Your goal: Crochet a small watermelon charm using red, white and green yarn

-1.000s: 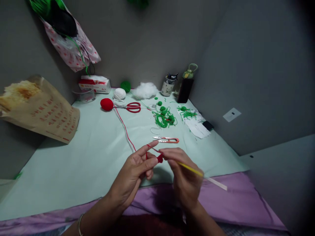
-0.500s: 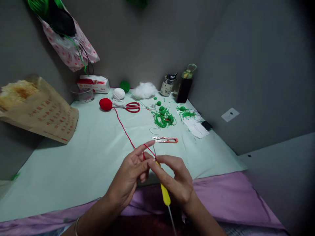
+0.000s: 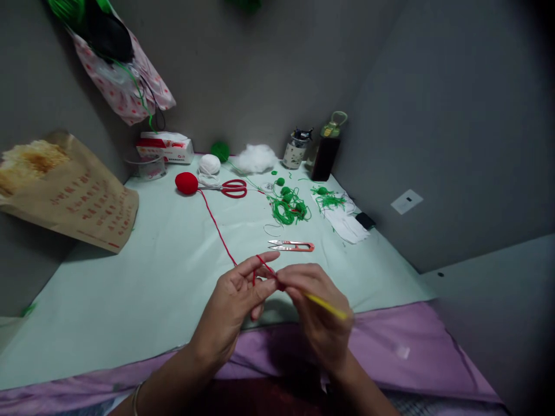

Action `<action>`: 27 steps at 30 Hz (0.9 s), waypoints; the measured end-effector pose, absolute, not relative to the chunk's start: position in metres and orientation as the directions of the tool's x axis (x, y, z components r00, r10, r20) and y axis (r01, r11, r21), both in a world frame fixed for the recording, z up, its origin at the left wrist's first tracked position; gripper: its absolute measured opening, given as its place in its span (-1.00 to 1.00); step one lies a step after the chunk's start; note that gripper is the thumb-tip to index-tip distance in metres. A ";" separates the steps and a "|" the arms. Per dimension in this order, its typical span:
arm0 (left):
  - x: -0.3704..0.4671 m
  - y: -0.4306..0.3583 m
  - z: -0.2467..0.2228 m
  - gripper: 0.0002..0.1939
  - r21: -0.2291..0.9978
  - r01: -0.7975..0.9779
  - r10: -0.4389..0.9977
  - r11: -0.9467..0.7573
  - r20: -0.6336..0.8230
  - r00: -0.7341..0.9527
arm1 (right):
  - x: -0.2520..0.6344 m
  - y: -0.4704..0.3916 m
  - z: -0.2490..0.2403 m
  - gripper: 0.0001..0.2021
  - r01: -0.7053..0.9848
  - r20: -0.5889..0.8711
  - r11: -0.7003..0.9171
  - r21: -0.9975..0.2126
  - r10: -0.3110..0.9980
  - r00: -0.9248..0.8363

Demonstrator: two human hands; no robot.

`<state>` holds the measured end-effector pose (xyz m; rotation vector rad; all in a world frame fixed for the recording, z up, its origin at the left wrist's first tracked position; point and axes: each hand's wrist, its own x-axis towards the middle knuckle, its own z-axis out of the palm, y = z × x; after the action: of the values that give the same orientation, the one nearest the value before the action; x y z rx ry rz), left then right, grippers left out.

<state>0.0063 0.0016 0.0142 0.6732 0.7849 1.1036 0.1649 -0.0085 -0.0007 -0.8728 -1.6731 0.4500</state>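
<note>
My left hand (image 3: pixel 240 292) is closed, thumb and fingers pinching a small dark red piece of crochet (image 3: pixel 280 285), with red yarn (image 3: pixel 220 230) looped over its raised index finger. The strand runs back to a red yarn ball (image 3: pixel 187 183) on the table. My right hand (image 3: pixel 321 306) grips a crochet hook with a yellow handle (image 3: pixel 328 305), its fingertips meeting the left ones at the work. The hook's tip is hidden between the fingers. Just beyond my hands lie orange-handled thread snips (image 3: pixel 291 246).
Red-handled scissors (image 3: pixel 234 188), a white yarn ball (image 3: pixel 210 165), white stuffing (image 3: pixel 255 159) and tangled green yarn (image 3: pixel 284 211) lie farther back. A bottle (image 3: pixel 326 156) and a pen jar (image 3: pixel 295 151) stand by the wall. A paper bag (image 3: pixel 93 199) stands at left.
The hook's yellow handle has swung from pointing down towards me to pointing right. My right hand has turned with it and shifted slightly right; my left hand stays nearly in place.
</note>
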 end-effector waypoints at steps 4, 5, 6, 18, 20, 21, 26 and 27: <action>0.006 0.005 0.012 -0.58 0.695 -0.585 0.907 0.419 -0.287 0.309 | 0.168 -0.011 -0.004 -0.61 0.499 0.758 0.732 -0.464 0.620 -0.204; 0.005 0.006 0.012 -0.59 0.655 -0.601 0.888 0.457 -0.308 0.341 | 0.169 -0.011 -0.004 -0.63 0.480 0.750 0.714 -0.509 0.642 -0.159; 0.004 0.006 0.013 -0.62 0.623 -0.615 0.875 0.483 -0.321 0.362 | 0.169 -0.010 -0.003 -0.66 0.429 0.727 0.683 -0.591 0.682 -0.084; 0.011 0.000 0.012 -0.56 0.682 -0.608 0.912 0.408 -0.272 0.307 | 0.164 -0.005 -0.015 -0.59 0.534 0.805 0.727 -0.431 0.578 -0.137; 0.007 0.003 0.012 -0.61 0.622 -0.613 0.872 0.488 -0.307 0.382 | 0.166 -0.003 -0.014 -0.65 0.463 0.780 0.700 -0.545 0.626 -0.028; 0.005 0.004 0.012 -0.65 0.601 -0.619 0.861 0.506 -0.313 0.400 | 0.167 -0.002 -0.012 -0.71 0.371 0.725 0.657 -0.656 0.686 0.067; 0.003 0.006 0.011 -0.75 0.692 -0.589 0.907 0.418 -0.280 0.315 | 0.167 0.002 -0.002 -0.83 -0.192 0.364 0.398 -0.897 0.912 0.189; 0.004 0.004 0.011 -0.71 0.740 -0.558 0.924 0.376 -0.254 0.285 | 0.166 0.001 -0.002 -0.84 -0.198 0.359 0.385 -0.902 0.920 0.156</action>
<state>0.0045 0.0043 0.0107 0.5835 0.7462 1.0699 0.1659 0.0013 -0.0021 -0.8205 -1.1208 0.9445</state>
